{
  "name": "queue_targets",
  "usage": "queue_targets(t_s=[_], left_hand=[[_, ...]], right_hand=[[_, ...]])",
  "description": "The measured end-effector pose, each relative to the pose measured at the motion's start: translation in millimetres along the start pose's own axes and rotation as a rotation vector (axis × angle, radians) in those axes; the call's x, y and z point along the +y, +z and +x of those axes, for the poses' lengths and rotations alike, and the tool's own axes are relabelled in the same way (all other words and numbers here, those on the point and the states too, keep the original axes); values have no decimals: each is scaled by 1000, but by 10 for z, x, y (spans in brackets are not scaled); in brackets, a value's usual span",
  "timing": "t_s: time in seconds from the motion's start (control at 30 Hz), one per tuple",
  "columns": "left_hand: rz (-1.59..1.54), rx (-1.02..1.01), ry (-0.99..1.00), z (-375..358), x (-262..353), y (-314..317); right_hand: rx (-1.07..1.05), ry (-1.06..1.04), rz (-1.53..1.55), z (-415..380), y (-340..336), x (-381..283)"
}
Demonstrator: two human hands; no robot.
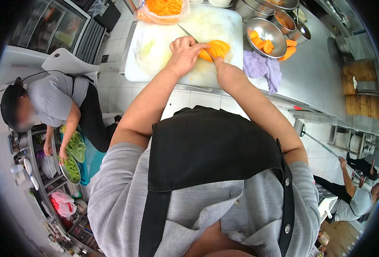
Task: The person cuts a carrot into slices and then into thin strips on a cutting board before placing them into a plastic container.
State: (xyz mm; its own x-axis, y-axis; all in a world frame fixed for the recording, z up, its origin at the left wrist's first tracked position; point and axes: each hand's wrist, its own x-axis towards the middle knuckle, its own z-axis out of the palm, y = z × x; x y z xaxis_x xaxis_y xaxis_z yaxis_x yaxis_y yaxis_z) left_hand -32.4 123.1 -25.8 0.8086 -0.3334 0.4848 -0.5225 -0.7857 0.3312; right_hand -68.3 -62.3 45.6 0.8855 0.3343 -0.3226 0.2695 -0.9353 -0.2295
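Note:
A white cutting board (151,64) lies in front of me, with orange slices (218,49) fanned out near its right side. My right hand (229,75) is closed around the handle end of a knife (186,31), whose blade points up and left across the slices. My left hand (186,55) is on the board at the left of the slices, fingers bent over the blade, its thumb reaching to the orange piece. Whether the left fingers grip the blade or the slices is hard to see.
Shredded orange food fills a bagged bowl (163,19) at the board's top left. Right of the board are a purple cloth (262,69), a steel bowl (280,43) of orange chunks and several pots. One person handles greens at the left; others are at the far right.

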Motion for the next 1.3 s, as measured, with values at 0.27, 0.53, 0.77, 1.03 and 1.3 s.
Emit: queue_targets(t_s=[0.27,0.53,0.77,1.03,1.3], left_hand=[[-143,162,-88,17,5,62],[-38,145,-29,2,-9,74],[-57,131,-59,11,-24,110],[-59,140,-46,6,-2,81],[-84,78,-64,41,-26,35]], right_hand=[[137,-28,65,13,137,108],[81,11,94,-330,-177,-50],[19,19,26,-387,-220,-62],[59,-17,68,-253,-155,-43],[-2,3,39,162,-30,-109]])
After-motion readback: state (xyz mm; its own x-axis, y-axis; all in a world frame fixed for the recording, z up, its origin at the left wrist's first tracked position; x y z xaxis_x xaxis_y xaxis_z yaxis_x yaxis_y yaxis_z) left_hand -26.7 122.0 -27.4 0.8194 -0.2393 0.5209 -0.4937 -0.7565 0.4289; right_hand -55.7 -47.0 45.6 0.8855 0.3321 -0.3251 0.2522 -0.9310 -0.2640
